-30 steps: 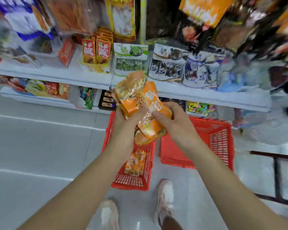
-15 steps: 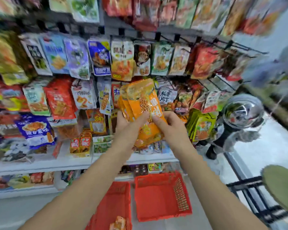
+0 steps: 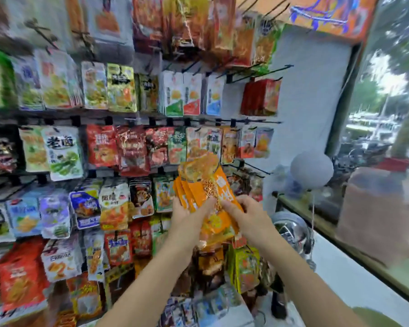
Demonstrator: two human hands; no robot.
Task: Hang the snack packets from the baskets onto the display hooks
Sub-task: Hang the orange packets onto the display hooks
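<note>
Where the two forearms meet just right of centre, a fanned stack of orange snack packets is held up in front of the display wall. The packets are flat, glossy plastic pouches, rectangular with crimped top edges, printed in orange and yellow; their film crinkles and catches the light. They tilt with their tops toward eleven o'clock.

The left hand cups the stack from behind and below at its seven o'clock side, its thumb laid across the front pouch, so it grips the whole bundle. The right hand comes in from four o'clock, fingers curled, and pinches the lower edge of the front pouch. Both wrists are raised and both bare forearms run down toward six o'clock.

Behind the stack, hanging packets in red, white, green and blue foil fill rows of the wall from nine o'clock to twelve. Thin black wire display hooks jut out bare at one o'clock of the stack, against a white panel. At three o'clock a dull grey sphere sits above a shiny rounded metal object; blur hides what either is. A window fills the far right edge.
</note>
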